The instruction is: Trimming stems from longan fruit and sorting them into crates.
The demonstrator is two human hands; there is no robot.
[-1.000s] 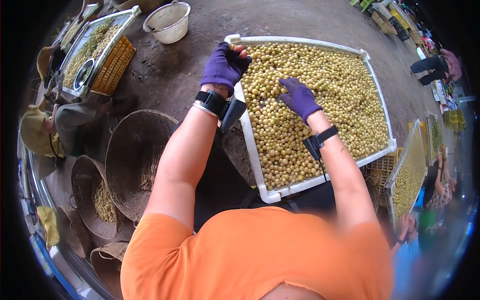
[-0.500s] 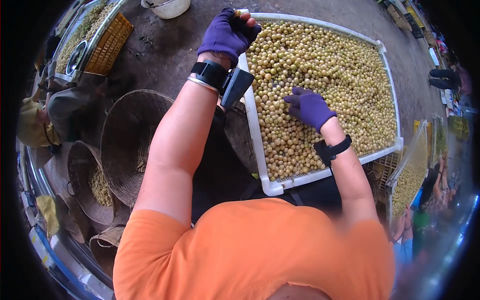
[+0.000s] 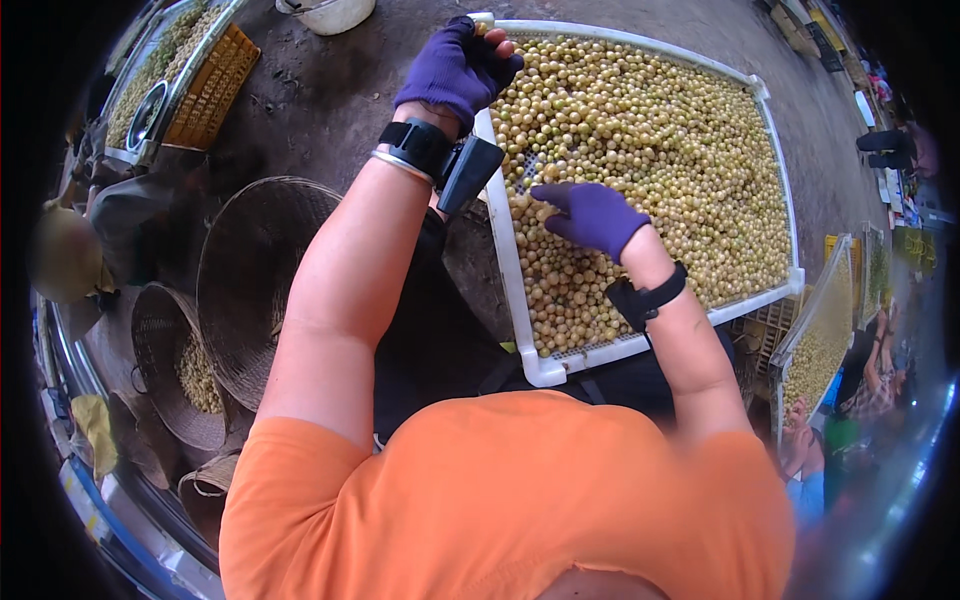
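Observation:
Purple gloves cover both my hands. My left hand (image 3: pixel 462 72) is closed around the far left corner of a white-framed mesh tray (image 3: pixel 506 255), its bare fingertips curled at the rim. Small round yellow-green fruits (image 3: pixel 680 170) fill that tray in a thick layer. Over the tray's left part, my right hand (image 3: pixel 595 218) rests low on the fruits, palm down, fingers stretched toward the left rim. Just beyond its fingertips a small patch of mesh shows bare. What lies beneath the right palm is hidden.
Left of me stand a large wicker basket (image 3: pixel 250 290) and a smaller one (image 3: pixel 165 350) with fruits inside. A yellow crate (image 3: pixel 212 85) supports another tray at the far left, near a person (image 3: pixel 75 250). A white tub (image 3: pixel 335 14) stands beyond. More fruit trays (image 3: pixel 815 350) and people are at the right.
My right hand has moved left across the fruits, toward the tray's left rim. A bare patch of mesh now shows there. My left hand keeps its place at the corner.

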